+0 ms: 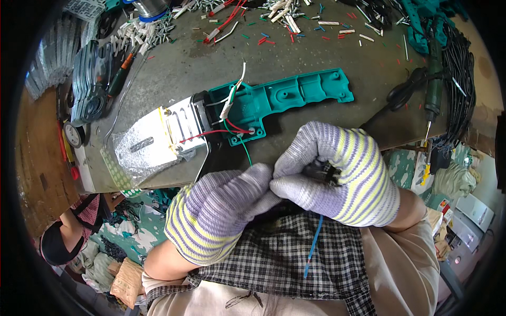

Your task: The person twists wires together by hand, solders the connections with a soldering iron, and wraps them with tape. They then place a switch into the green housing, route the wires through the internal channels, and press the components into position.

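Observation:
Both my hands wear grey-purple gloves with yellow and white stripes and meet at the table's front edge, fingertips pinched together. A thin green wire (246, 151) runs from the housing down to the fingers of my left hand (224, 205), which are closed on it. In the curl of my right hand (342, 176) a small dark part (320, 171) shows partly; a blue wire (314, 247) hangs below that hand. What lies between the fingertips is hidden. Beyond lies an open teal handle housing (284, 95) with red wires (221, 131), a white sleeve (227, 109) and a plastic-wrapped metal plate (155, 134).
Wire bits, white sleeves and screws (142, 37) are scattered at the back beside a solder spool (150, 8). Screwdriver (121, 73) and grey metal parts (90, 79) lie left. A green-handled tool (434, 79) and black cables (458, 89) are at right. Another person (68, 237) is lower left.

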A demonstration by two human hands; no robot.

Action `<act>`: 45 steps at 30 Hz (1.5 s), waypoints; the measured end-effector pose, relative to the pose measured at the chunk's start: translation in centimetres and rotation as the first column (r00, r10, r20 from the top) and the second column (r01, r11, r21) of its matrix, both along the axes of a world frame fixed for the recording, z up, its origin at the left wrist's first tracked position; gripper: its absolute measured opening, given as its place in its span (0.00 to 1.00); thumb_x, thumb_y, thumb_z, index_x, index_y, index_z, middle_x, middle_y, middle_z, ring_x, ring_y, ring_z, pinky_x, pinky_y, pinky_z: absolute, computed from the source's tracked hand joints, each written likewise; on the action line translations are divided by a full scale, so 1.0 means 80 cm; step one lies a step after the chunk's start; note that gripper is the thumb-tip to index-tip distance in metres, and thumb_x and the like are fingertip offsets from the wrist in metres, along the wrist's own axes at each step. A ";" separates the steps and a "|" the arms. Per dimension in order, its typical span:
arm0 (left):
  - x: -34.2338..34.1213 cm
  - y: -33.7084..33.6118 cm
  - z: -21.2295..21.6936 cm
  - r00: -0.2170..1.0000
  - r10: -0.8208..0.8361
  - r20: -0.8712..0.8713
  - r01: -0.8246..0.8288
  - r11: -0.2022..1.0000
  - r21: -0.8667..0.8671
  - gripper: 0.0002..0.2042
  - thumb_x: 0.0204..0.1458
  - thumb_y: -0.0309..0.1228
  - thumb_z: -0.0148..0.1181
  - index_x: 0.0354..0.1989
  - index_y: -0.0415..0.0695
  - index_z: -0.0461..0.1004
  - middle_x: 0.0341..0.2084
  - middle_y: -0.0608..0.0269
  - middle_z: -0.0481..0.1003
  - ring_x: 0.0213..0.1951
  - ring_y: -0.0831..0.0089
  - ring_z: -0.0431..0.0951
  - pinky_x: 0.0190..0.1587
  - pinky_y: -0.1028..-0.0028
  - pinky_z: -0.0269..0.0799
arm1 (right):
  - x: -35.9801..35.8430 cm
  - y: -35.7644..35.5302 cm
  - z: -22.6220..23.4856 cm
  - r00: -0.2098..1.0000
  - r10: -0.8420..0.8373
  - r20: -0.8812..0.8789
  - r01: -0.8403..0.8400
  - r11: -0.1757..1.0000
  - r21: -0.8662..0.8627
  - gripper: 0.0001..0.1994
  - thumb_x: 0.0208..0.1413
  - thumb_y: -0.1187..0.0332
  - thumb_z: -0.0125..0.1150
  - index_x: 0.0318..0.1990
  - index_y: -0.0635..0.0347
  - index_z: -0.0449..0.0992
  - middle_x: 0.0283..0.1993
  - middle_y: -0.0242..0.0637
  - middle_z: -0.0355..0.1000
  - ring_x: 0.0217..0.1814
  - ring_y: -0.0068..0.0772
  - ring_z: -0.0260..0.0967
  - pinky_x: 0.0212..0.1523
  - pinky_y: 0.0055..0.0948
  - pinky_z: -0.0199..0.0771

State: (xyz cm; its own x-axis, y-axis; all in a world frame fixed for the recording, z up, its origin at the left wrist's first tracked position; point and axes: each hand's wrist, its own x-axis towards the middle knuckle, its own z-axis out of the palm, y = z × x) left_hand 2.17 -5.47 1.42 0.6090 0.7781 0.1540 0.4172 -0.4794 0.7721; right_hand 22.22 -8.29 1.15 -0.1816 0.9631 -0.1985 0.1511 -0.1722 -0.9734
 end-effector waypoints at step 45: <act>-0.029 -0.005 0.008 0.960 -0.173 -0.220 0.249 0.887 0.389 0.16 0.43 0.33 0.57 0.43 0.45 0.78 0.33 0.65 0.77 0.21 0.78 0.71 0.19 0.75 0.63 | -0.020 -0.002 0.004 0.787 0.275 0.553 -0.451 0.867 0.211 0.27 0.47 0.63 0.63 0.57 0.56 0.67 0.34 0.45 0.76 0.28 0.45 0.76 0.30 0.38 0.77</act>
